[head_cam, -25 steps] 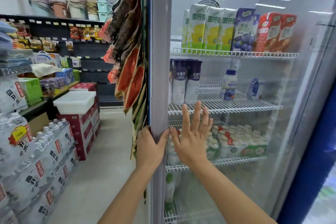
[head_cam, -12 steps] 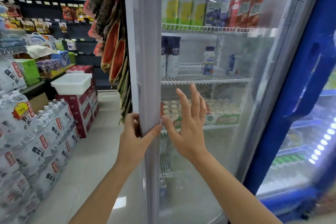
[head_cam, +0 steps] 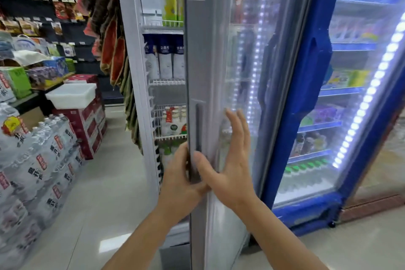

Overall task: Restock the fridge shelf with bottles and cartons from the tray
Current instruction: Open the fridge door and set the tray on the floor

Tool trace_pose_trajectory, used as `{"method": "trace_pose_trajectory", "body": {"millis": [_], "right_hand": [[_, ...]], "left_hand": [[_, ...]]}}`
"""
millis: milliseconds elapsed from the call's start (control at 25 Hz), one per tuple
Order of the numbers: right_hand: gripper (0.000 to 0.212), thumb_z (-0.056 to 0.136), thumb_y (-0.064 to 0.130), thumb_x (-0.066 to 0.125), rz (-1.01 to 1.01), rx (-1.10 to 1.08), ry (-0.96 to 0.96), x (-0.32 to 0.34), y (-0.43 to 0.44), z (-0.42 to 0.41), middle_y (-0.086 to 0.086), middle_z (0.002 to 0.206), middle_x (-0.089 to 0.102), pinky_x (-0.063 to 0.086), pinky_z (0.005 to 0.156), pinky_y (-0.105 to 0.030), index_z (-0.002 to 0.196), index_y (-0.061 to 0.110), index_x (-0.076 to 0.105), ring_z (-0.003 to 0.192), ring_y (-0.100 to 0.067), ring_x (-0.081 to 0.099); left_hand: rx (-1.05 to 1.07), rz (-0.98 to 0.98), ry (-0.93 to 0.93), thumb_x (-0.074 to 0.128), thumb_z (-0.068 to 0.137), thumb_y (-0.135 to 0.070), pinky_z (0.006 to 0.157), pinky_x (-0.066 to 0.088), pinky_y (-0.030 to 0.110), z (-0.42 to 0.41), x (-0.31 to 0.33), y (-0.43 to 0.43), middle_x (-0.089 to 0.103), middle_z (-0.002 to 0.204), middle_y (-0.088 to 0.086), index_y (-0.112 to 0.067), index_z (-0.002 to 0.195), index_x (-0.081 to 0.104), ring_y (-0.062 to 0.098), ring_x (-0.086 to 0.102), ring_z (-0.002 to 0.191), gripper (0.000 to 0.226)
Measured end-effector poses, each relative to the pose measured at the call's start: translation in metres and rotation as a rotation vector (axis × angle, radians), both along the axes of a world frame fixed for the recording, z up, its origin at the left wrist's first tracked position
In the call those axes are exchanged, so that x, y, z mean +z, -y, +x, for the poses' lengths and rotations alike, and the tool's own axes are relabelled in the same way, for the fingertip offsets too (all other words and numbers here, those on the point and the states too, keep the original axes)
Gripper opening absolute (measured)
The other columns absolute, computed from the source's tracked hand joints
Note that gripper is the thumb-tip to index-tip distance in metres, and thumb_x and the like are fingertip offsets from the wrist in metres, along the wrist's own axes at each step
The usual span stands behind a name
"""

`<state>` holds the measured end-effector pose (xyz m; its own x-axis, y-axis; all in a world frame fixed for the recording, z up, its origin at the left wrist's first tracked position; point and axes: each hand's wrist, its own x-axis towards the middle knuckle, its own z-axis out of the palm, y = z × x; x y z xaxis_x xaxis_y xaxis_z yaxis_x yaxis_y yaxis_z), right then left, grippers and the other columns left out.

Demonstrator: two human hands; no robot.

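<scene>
The grey fridge's glass door (head_cam: pixel 197 55) stands partly swung out, edge-on to me. My left hand (head_cam: pixel 177 178) grips the door's edge from behind, fingers wrapped around it. My right hand (head_cam: pixel 232 164) lies flat on the outer glass, fingers spread, thumb on the edge. Through the gap I see wire shelves (head_cam: pixel 167 82) with tall blue-and-white bottles (head_cam: pixel 165 59), yellow-green cartons (head_cam: pixel 169 2) above and small white bottles (head_cam: pixel 173 120) below. A white tray (head_cam: pixel 71 94) sits on red boxes at the left; its contents are hidden.
A blue lit cooler (head_cam: pixel 311 98) stands directly right of the door. Stacked packs of water bottles (head_cam: pixel 32 155) line the left. Hanging snack bags (head_cam: pixel 114 50) drape beside the fridge's left wall. Pale tiled floor (head_cam: pixel 109 193) runs between the water packs and the fridge.
The door has swung further out toward me, opening a gap onto the shelves. Both hands stayed on the door's edge, and the view has shifted right toward the blue cooler.
</scene>
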<state>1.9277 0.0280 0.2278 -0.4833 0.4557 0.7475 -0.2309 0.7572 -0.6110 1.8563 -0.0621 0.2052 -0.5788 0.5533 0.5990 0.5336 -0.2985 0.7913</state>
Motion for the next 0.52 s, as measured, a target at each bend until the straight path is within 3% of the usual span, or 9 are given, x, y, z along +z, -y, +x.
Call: {"method": "trace_pose_trajectory", "body": {"millis": [80, 240, 400, 520], "right_hand": [[0.079, 0.079, 0.043, 0.058, -0.005, -0.005, -0.056, -0.004, -0.010, 0.034, -0.001, 0.157, 0.018, 0.024, 0.115, -0.051, 0.147, 0.030, 0.020, 0.146, -0.017, 0.014], [0.067, 0.083, 0.030, 0.054, -0.046, -0.040, -0.127, -0.011, -0.034, 0.101, -0.009, 0.146, 0.041, 0.039, 0.104, -0.053, 0.143, 0.012, 0.031, 0.134, -0.026, 0.040], [0.047, 0.087, 0.026, 0.049, -0.076, -0.149, -0.154, -0.012, -0.058, 0.168, -0.006, 0.118, 0.064, 0.052, 0.088, -0.035, 0.131, 0.008, 0.048, 0.108, -0.021, 0.062], [0.036, 0.088, 0.029, 0.054, -0.106, -0.251, -0.128, -0.008, -0.073, 0.216, 0.006, 0.107, 0.069, 0.055, 0.077, -0.031, 0.123, 0.018, 0.055, 0.097, -0.016, 0.067]], "left_hand": [[-0.077, 0.000, -0.011, 0.073, 0.060, -0.022, 0.061, 0.051, 0.017, 0.033, 0.001, -0.012, 0.066, 0.086, -0.012, -0.042, 0.096, 0.054, 0.005, 0.063, 0.071, 0.045], [-0.244, 0.003, 0.039, 0.079, 0.061, -0.019, 0.063, 0.058, 0.041, 0.094, -0.003, -0.043, 0.065, 0.093, 0.002, -0.029, 0.110, 0.051, 0.023, 0.066, 0.077, 0.057], [-0.351, 0.009, -0.003, 0.082, 0.062, -0.021, 0.059, 0.057, 0.037, 0.149, -0.006, -0.080, 0.062, 0.098, -0.002, -0.023, 0.117, 0.041, 0.017, 0.068, 0.077, 0.068], [-0.372, -0.043, -0.116, 0.081, 0.063, -0.028, 0.071, 0.054, 0.028, 0.187, -0.014, -0.110, 0.055, 0.110, -0.005, -0.032, 0.117, 0.035, 0.009, 0.063, 0.092, 0.071]]}}
